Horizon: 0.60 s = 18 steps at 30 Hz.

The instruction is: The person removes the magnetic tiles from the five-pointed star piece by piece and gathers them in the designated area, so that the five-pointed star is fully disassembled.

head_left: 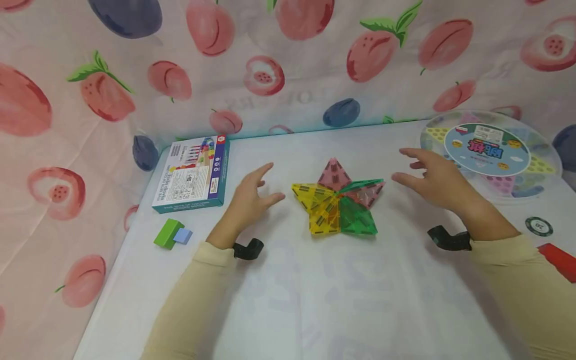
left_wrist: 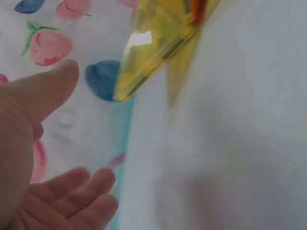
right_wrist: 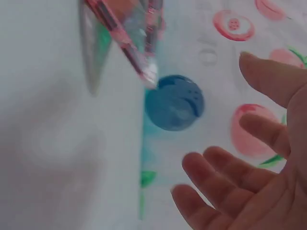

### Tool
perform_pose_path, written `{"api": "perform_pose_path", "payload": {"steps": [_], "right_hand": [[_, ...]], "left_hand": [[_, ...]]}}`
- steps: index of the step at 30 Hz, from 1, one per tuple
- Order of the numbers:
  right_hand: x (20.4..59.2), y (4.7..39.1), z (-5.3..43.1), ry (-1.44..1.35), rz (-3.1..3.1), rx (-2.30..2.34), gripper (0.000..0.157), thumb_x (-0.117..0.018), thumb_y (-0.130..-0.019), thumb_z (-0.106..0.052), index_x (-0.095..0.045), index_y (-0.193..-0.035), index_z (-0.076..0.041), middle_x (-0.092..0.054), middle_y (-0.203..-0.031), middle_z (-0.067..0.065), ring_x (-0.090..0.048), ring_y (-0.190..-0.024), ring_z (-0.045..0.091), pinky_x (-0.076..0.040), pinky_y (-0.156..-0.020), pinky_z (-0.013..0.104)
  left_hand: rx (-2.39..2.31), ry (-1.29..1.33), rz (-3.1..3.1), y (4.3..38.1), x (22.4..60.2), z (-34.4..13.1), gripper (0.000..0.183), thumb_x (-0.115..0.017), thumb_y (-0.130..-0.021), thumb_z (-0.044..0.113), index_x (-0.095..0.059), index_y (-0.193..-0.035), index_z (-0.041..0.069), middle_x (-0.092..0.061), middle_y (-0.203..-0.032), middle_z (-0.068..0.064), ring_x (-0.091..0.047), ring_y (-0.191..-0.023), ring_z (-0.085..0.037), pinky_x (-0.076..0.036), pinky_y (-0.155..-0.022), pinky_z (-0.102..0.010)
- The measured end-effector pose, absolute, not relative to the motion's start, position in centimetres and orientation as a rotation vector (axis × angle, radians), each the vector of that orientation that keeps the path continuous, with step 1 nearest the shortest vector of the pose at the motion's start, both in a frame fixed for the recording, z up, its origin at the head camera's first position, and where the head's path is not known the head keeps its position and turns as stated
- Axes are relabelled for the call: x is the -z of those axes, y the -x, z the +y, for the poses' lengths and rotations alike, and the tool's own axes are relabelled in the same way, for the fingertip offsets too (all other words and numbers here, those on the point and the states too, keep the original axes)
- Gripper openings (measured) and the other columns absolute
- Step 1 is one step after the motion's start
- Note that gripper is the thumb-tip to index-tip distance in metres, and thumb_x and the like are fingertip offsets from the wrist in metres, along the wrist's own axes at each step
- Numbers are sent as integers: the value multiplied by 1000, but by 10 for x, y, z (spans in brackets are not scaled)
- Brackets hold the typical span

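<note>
Firstly, one star [head_left: 335,200] of see-through plastic tiles, just right of centre in the head view: pink point at top, pink and green at right, green at lower right, two yellow at left; on the bench [head_left: 315,305]. In the left wrist view, a yellow point at top; in the right wrist view, a pink-edged tip at upper left.

One left hand [head_left: 250,201], left of the star and apart from it; grip spread, thumb toward the star. One right hand [head_left: 434,181], right of the star, likewise apart; grip spread, fingers lightly bent. Black mount on each wrist; pale yellow sleeves.

Left of frame: one printed box [head_left: 189,172]; below it, one green block [head_left: 168,234], smaller blue block [head_left: 183,236] against its right side.

Upper right: one round game board [head_left: 490,150]. Right edge: one round token [head_left: 538,226] marked 20; below, one red item [head_left: 558,262], cut off, kind unclear.

Behind: one fruit-print cloth [head_left: 306,65].
</note>
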State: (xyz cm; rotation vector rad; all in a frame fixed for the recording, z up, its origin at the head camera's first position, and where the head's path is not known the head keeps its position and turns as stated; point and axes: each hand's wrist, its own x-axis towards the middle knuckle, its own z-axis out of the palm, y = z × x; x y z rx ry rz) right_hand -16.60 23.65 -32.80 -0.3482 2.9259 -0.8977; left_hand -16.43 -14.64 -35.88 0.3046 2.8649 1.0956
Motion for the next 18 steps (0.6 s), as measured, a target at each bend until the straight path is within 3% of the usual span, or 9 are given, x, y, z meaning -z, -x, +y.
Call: {"api": "perform_pose_path", "payload": {"steps": [4,8,12,18], "right_hand": [[352,172,227,356,2732,1057,66,-58,-82,-48,-37,-136,-16,-40,-133,13,-44,-113,34,-42,-81,52],[375,178,217,397,2586,1204,60,-61,-82,-40,-42,-131,-10,-45,-127,14,-49,-109,33,-43,-81,48],[388,180,211,408,2544,1261,49,-62,-83,-37,-49,-123,-11,-55,-112,12,-55,-94,27,-46,-72,39],[393,185,210,369,2593,1240,38,-60,-84,-37,-53,-115,-16,-58,-99,9,-51,-82,24,-46,-63,33]], "left_hand": [[-1307,-192,2600,167,383,-127,66,-67,-79,38,-31,-134,40,-47,-127,-3,-51,-107,-15,-45,-83,-35],[-1426,-178,2493,171,401,-111,59,-68,-80,27,-41,-131,31,-55,-109,-2,-56,-94,-12,-47,-78,-31],[-1450,-182,2504,176,410,-102,48,-68,-80,19,-48,-123,29,-56,-96,-2,-57,-82,-13,-46,-71,-28],[-1479,-201,2469,181,412,-100,44,-65,-82,16,-47,-121,29,-55,-92,-5,-53,-77,-17,-45,-66,-27]]}}
